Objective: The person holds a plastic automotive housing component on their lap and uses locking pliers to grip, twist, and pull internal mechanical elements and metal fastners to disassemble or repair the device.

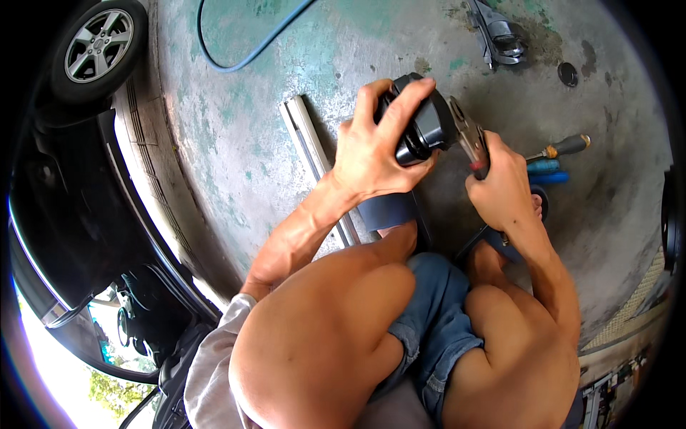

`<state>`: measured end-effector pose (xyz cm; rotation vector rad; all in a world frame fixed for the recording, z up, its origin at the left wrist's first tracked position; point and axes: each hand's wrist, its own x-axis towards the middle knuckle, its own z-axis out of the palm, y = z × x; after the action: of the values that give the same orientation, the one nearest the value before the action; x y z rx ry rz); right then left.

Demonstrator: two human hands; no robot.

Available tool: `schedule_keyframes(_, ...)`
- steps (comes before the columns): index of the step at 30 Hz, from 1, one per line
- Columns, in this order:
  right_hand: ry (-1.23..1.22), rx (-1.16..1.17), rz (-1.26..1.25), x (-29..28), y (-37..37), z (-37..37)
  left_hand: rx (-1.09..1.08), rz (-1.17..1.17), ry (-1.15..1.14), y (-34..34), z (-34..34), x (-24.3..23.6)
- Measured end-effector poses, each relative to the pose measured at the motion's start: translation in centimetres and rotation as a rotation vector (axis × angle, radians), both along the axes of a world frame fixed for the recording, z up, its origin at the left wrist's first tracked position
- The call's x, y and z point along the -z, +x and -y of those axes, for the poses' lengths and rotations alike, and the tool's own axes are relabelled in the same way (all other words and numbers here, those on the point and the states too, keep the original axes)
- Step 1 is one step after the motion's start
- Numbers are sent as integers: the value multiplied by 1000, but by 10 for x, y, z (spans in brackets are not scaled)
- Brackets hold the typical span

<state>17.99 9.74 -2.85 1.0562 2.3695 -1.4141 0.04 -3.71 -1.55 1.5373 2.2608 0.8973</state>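
Observation:
My left hand (375,143) is wrapped round a black, rounded plastic part (431,118), fingers over its top and thumb beneath it. The part is held up off the floor, in front of my knees. In my right hand (502,187) is a pair of pliers (469,133) with dark handles that show some red. Their metal jaws point up and left, close beside the right side of the black part. Whether the jaws touch it I cannot tell.
A screwdriver (568,146) and blue-handled tools (547,176) lie right of my right hand. Farther off are a round black cap (567,74) and a grey-black part (504,41). A pale metal rail (307,132) and blue hose (246,63) lie left; a black car (64,207) stands beyond.

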Motion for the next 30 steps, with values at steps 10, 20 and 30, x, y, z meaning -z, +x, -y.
schedule_keyframes(10,373,-384,-650,-39,-22,-46,57,2137,-8,-21,3,25)
schedule_keyframes(20,226,-143,-469,-11,-4,-28,8,1338,-45,-35,-18,-12)
schedule_keyframes(30,-30,72,47,-13,-1,-12,-14,124,-53,-4,-19,-5)
